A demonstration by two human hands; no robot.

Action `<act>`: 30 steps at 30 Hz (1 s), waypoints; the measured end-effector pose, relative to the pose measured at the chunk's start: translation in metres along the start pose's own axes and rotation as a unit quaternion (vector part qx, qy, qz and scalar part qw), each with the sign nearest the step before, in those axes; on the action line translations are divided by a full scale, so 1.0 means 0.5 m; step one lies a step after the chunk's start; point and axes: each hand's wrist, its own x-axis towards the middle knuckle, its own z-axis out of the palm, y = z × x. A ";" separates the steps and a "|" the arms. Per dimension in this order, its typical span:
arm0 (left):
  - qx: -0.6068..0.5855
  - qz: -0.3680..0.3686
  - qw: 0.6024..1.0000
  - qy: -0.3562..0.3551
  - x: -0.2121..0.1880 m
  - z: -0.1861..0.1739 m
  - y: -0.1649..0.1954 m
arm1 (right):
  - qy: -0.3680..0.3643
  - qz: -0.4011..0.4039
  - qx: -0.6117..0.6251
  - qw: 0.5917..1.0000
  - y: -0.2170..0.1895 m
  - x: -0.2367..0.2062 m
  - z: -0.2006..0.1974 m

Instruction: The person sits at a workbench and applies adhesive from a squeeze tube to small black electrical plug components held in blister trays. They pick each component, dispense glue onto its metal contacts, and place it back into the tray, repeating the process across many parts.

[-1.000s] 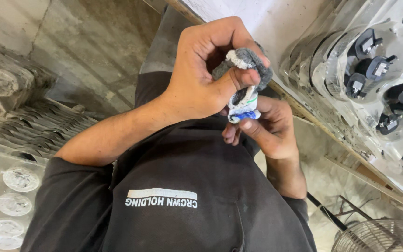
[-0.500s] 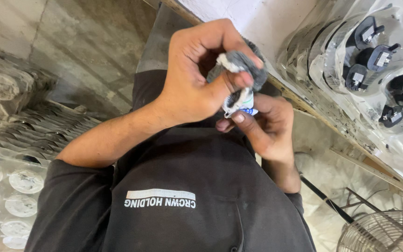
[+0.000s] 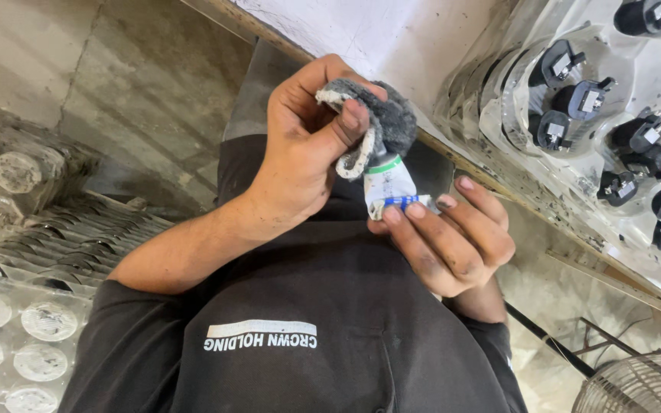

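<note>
Closest to the camera, bottom of the frame, is the black shirt (image 3: 292,306), with both hands up in front of it, mid-frame.

The left hand (image 3: 300,153) comes in from the left with a grey rag (image 3: 388,115) bunched up in it. Thumb is pressed across the rag against the curled fingers, so it's a tight pinch. The right hand (image 3: 453,245) sits just below and to the right. Its fingertips are pressed together around the bottom end of a small white part (image 3: 388,187) with a blue band and a bit of green at the top. The rag is wrapped over the part's top end, so the two touch.

I reckon the part is light and fairly stiff, probably a bit slick, so gripping low by the blue band with the fingertips looks sensible. The rag is soft and floppy, grab it anywhere. Can't tell exactly what the part is.

Further out: clear blister trays (image 3: 9,329) lower left, trays of black plugs (image 3: 598,99) upper right, a wire fan (image 3: 644,386) in the lower right corner, and a concrete floor (image 3: 139,76) upper left.
</note>
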 end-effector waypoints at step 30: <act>0.346 0.337 0.855 -0.188 0.021 0.039 0.128 | 0.078 0.522 0.697 0.485 -0.024 -0.023 0.057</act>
